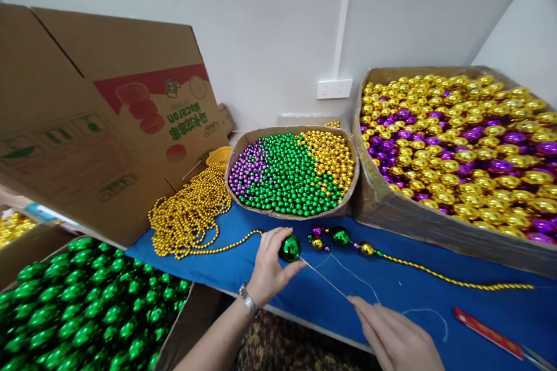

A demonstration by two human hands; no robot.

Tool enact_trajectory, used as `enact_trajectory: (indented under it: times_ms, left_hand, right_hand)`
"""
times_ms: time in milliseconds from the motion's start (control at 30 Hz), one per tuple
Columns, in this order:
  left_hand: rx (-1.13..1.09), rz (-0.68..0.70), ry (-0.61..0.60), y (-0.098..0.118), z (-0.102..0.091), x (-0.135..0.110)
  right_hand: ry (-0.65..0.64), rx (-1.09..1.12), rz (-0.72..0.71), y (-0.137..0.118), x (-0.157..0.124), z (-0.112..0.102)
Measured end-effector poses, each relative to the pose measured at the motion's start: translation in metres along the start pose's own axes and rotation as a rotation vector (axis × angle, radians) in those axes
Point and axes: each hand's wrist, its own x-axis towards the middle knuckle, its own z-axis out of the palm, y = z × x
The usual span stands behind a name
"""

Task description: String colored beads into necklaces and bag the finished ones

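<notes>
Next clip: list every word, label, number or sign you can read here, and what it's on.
Cardboard box flap: green Chinese characters, upside down, too blurred to quote.
Lower panel of the same box: green handling pictograms, no legible words.
Red tool: no readable marks.
Green bead in the left hand, thread in the right hand: no print.

Counter (435, 301) cover: solid blue; thread (324, 278): white. Large bead (289, 248): glossy green; strung beads (340, 236) run purple, gold, green, gold, then a fine gold strand (435, 274). Tray (243, 142): brown card, small beads in 3 colour zones, purple L, green ctr, gold R; RH box (435, 230) contents: gold w/ scattered purple; LH box (194, 316) contents: all glossy green.
</notes>
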Motion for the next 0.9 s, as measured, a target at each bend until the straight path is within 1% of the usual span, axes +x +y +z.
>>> enact_trajectory:
  times_ms: [100,167,233,333,400,500,600,667,800,900]
  left_hand:
    - [-0.046,-0.02,0.01,0.002,0.003,-0.002]
    - [-0.044,-0.016,-0.015,0.004,0.007,-0.004]
    - [-0.054,0.0,-0.086,0.007,0.011,-0.008]
    - [-0.121,0.033,-0.234,0.012,0.016,-0.012]
    - [-0.213,0.013,-0.283,0.013,0.018,-0.013]
    - [-0.475,-0.125,-0.264,0.012,0.021,-0.013]
    - [-0.7,-0.245,-0.228,0.008,0.026,-0.013]
    - [-0.771,-0.294,-0.216,0.007,0.029,-0.013]
    - [-0.84,-0.358,-0.199,0.007,0.033,-0.014]
    - [-0.859,-0.375,-0.199,0.008,0.033,-0.016]
  right_hand:
    - [-0.005,-0.014,0.005,-0.002,0.001,0.002]
    - [-0.01,-0.015,0.024,-0.004,0.002,0.006]
    - [-0.009,0.008,0.052,-0.005,0.003,0.011]
    - [-0.009,0.058,0.088,-0.005,0.003,0.02]
    - [-0.02,0.086,0.108,-0.004,0.002,0.025]
    - [-0.031,0.135,0.131,-0.004,-0.001,0.029]
    - [-0.005,0.201,0.155,-0.006,-0.001,0.03]
    - [0.013,0.258,0.178,-0.007,0.001,0.028]
    - [0.015,0.372,0.225,-0.009,0.004,0.026]
    - [0.003,0.39,0.231,-0.008,0.002,0.027]
